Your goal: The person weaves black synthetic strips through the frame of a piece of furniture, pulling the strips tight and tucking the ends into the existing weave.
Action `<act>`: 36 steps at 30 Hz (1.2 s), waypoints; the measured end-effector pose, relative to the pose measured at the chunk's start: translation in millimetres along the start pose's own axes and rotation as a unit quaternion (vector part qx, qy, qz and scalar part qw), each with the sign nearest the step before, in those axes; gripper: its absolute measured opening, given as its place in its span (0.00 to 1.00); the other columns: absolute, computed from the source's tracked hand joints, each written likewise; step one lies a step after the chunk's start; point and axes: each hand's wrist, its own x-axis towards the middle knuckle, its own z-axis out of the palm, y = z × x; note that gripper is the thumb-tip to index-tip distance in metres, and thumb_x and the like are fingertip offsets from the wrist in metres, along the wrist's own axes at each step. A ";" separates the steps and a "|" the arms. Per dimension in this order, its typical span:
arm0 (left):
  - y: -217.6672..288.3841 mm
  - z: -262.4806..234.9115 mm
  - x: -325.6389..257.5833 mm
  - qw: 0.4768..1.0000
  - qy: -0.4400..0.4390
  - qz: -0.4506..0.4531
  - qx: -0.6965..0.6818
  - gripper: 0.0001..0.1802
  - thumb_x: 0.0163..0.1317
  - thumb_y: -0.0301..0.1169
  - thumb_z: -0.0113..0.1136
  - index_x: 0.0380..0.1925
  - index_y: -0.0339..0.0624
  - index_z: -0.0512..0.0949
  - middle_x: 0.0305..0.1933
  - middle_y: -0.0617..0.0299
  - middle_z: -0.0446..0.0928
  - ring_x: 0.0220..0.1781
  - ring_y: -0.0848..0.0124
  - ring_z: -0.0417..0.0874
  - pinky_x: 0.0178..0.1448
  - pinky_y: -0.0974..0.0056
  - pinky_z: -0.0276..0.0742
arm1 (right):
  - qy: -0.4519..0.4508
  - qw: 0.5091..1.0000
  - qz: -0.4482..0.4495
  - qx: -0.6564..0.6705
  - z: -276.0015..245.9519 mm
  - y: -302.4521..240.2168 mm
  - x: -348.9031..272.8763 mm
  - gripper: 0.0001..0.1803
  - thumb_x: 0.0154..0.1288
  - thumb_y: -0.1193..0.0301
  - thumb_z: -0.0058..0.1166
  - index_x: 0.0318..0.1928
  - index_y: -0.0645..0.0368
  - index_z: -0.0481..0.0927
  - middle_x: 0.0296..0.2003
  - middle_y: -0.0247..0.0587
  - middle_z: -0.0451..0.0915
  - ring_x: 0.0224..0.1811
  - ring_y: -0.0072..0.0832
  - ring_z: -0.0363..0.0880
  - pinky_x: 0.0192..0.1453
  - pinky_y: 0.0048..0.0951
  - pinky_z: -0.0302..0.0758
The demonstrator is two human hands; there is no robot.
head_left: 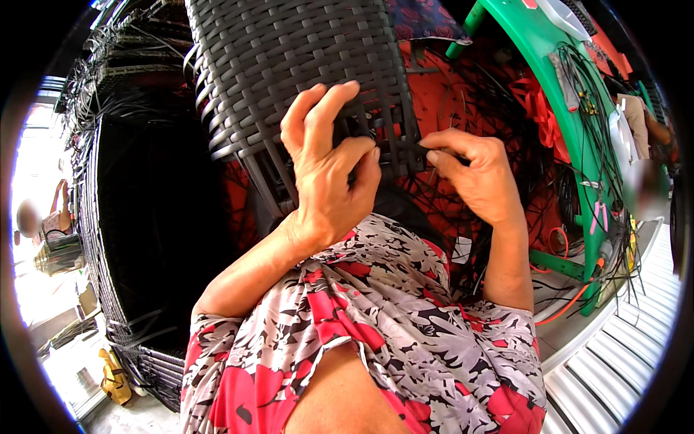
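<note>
A dark grey woven rattan panel (289, 58) stands in front of me, its weave closed higher up and bare upright strips (271, 181) showing at the near end. My left hand (325, 170) is over this near end, thumb and index finger pinched together, the other fingers raised against the weave. Whatever the left pinch holds is too small to make out. Beside the panel's right corner, my right hand (481, 177) pinches the end of a dark weaving strip (421, 147) between thumb and index finger. Part of the open strips lies hidden behind my left hand.
Stacked black woven frames (90, 217) with loose strand ends rise at my left. A green plastic table (528, 43) at right carries black strands and pink-handled scissors (600, 217). An orange cord (571, 300) trails below. Loose black strips cover the red surface (434, 79) beyond.
</note>
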 end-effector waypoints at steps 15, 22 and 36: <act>-3.2 -46.8 -12.0 0.997 -0.038 0.014 0.069 0.09 0.45 0.24 0.63 0.30 0.37 0.79 0.63 0.44 0.65 0.67 0.45 0.56 0.67 0.48 0.49 | 0.069 0.983 -0.043 0.166 47.3 -33.1 -3.0 0.05 0.57 0.78 0.61 0.35 0.63 0.79 0.25 0.38 0.81 0.20 0.17 0.76 0.24 0.19 0.71; 6.2 -28.9 -7.1 0.955 -0.191 -0.041 0.221 0.14 0.46 0.20 0.57 0.36 0.35 0.79 0.70 0.46 0.55 0.72 0.41 0.45 0.68 0.38 0.41 | 0.059 0.973 -0.190 -0.115 47.1 -28.6 8.6 0.03 0.54 0.80 0.54 0.26 0.63 0.73 0.22 0.48 0.76 0.25 0.47 0.76 0.27 0.40 0.72; 7.9 -61.1 -24.0 0.999 0.017 0.012 0.026 0.04 0.48 0.22 0.61 0.26 0.38 0.78 0.59 0.43 0.68 0.64 0.46 0.60 0.65 0.51 0.55 | -0.026 0.965 -0.227 0.127 70.5 -32.7 8.5 0.12 0.58 0.78 0.59 0.44 0.60 0.81 0.50 0.48 0.76 0.41 0.36 0.82 0.41 0.28 0.79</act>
